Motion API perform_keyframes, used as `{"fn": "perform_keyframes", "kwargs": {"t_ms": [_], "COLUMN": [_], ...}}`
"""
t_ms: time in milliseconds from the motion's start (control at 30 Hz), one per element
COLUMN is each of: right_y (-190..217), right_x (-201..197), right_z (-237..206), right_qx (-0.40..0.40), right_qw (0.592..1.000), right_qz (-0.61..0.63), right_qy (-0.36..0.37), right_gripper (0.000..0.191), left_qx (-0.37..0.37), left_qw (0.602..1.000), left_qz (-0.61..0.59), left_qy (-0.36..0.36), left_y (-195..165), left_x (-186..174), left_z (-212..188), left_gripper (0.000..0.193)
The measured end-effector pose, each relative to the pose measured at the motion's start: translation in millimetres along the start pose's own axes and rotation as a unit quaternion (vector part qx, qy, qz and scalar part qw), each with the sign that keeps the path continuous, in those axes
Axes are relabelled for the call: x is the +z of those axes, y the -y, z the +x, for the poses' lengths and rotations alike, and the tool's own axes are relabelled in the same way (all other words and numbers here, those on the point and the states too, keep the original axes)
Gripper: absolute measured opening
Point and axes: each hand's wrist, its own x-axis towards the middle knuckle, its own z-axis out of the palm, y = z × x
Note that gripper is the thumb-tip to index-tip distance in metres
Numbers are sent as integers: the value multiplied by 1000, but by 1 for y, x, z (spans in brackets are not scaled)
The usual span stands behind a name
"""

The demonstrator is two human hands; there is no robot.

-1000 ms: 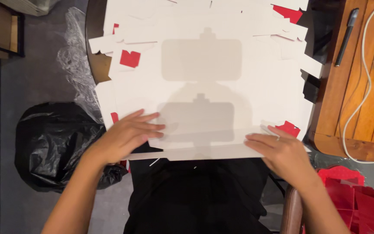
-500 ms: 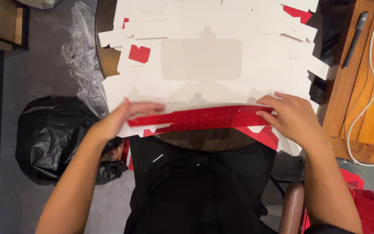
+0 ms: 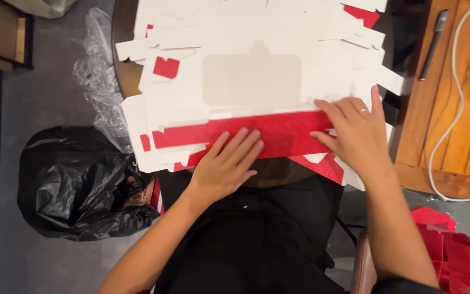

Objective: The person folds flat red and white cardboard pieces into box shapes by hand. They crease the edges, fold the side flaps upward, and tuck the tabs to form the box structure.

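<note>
Both hands lie flat and palm-down on a folded red flap (image 3: pixel 246 136) that runs as a band across the near edge of the topmost white cardboard sheet (image 3: pixel 251 81). Left hand (image 3: pixel 225 166) has its fingers spread a little and pressed onto the middle of the band, pointing toward 1 o'clock, which looks like a way of holding the fold flat. Right hand (image 3: pixel 357 133), with a ring on one finger, sits at 3 o'clock from the left one, fingers fanned over the band's right end and onto the white sheet; it grips nothing, and its broad spread seems meant to keep the sheet from sliding. That sheet tops a loose stack of die-cut box blanks (image 3: pixel 153 117) on a dark round table (image 3: pixel 123 76), with edges jutting out unevenly at 9 and 3 o'clock. Below the stack at 6 o'clock is the person's dark lap. A black plastic bag (image 3: pixel 77 182) sits on the floor at 8 o'clock, crumpled clear wrap (image 3: pixel 96 71) at 10 o'clock, a wooden side table (image 3: pixel 436 109) with a white cable (image 3: pixel 455 81) and a pen (image 3: pixel 433 38) at 2 o'clock, and more red cardboard (image 3: pixel 458 250) at 4 o'clock.
</note>
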Motion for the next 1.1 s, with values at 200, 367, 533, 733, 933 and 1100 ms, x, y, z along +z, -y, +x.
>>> {"fn": "perform_keyframes", "kwargs": {"t_ms": [200, 367, 533, 733, 933, 1100], "right_y": [13, 24, 31, 32, 28, 26], "right_x": [37, 36, 12, 8, 12, 12], "right_z": [-19, -33, -29, -15, -7, -6], "right_qx": [22, 3, -44, -31, 0, -33], "right_qw": [997, 998, 998, 999, 996, 996], "right_qz": [-52, 47, 51, 43, 58, 72], "right_qy": [-45, -52, -13, 6, 63, 34], "right_gripper": [53, 63, 81, 96, 100, 98], "left_qx": [-52, -63, -74, -90, -103, -86], "left_qw": [997, 997, 995, 993, 992, 993], "left_qz": [16, 19, 44, 55, 33, 59], "left_qy": [57, 44, 59, 51, 68, 60], "left_y": [-1, -1, 1, 3, 7, 10], "left_x": [11, -8, -16, -13, -13, -8], "left_z": [8, 16, 28, 32, 37, 37], "left_gripper": [68, 79, 86, 90, 96, 89]}}
